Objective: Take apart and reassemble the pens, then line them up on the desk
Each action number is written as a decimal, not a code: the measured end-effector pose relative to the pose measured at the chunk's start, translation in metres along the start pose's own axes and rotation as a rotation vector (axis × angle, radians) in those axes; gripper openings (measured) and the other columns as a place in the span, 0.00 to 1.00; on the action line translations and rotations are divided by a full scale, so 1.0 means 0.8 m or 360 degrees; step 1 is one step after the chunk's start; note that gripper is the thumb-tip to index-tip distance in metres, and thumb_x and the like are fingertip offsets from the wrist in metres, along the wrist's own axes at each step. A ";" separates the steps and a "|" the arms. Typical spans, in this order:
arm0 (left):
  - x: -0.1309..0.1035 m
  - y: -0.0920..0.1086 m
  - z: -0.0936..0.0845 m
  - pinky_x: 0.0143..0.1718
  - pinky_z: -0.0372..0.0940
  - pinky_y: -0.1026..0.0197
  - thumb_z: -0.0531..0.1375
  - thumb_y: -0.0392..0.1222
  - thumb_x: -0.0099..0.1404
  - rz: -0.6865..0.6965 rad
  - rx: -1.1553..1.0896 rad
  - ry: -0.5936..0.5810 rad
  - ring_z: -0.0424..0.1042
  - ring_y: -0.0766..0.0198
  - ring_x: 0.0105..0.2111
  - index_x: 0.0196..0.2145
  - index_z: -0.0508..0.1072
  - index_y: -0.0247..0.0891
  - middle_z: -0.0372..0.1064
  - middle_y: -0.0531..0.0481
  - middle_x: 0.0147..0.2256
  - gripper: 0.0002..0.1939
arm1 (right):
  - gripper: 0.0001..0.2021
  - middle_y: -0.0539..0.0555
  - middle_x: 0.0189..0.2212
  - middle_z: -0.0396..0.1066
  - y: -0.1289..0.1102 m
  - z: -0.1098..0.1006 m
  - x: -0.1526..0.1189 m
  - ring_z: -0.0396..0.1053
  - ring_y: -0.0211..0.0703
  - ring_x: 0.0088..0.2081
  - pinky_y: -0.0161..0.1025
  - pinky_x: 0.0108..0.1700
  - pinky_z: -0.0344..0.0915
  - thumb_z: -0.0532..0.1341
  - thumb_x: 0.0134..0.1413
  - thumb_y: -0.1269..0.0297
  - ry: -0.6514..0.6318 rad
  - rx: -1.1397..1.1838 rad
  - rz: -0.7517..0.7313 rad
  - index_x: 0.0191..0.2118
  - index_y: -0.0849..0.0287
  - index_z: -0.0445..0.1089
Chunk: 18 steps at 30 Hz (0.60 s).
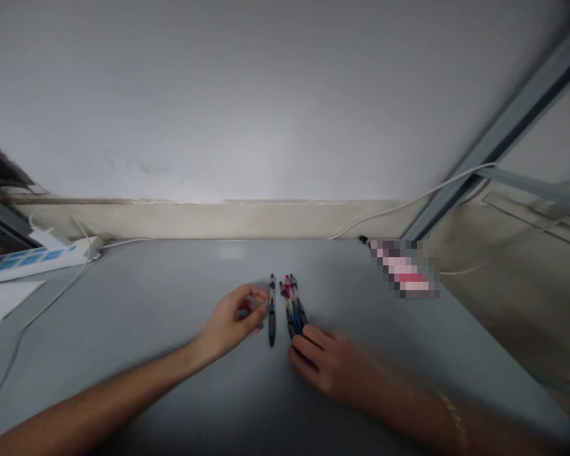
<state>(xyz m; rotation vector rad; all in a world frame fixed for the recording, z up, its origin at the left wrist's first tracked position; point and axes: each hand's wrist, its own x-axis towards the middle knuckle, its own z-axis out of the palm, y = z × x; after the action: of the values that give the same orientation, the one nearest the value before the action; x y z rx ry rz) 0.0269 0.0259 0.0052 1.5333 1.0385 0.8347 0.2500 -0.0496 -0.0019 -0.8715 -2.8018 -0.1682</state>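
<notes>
Right hand (330,364): half-curled over near ends of pen bunch (294,303), at its 11 o'clock; can't tell if gripped. Left hand (228,323): loosely curled, empty; single pen (272,310) just beside, 3 o'clock. Power strip (40,259) at 10.

One left hand (230,320) and one right hand (335,366), so two in all. One lone pen (272,320) plus three bunched pens (295,305), making four, with just one red top (287,285). One big gray table (171,278). One power strip (42,258). One flat white thing (9,300). One blocky pink thing (406,271). One bracelet (452,415). White cords (403,206), at least two, too tangled to count for sure.
</notes>
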 end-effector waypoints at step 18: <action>-0.080 -0.003 -0.004 0.29 0.64 0.65 0.59 0.43 0.70 -0.0141 -0.0170 -0.0473 0.65 0.66 0.33 0.61 0.59 0.52 0.62 0.44 0.53 0.24 | 0.04 0.46 0.27 0.72 -0.056 -0.030 -0.065 0.72 0.39 0.25 0.32 0.26 0.67 0.61 0.64 0.66 0.1247 0.1511 0.1637 0.37 0.47 0.66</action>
<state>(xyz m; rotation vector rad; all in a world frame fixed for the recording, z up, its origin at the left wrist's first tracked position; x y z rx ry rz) -0.0002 -0.0320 0.0044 1.4575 0.8241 0.5701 0.2700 -0.1189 0.0073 -1.3683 -1.2097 0.7249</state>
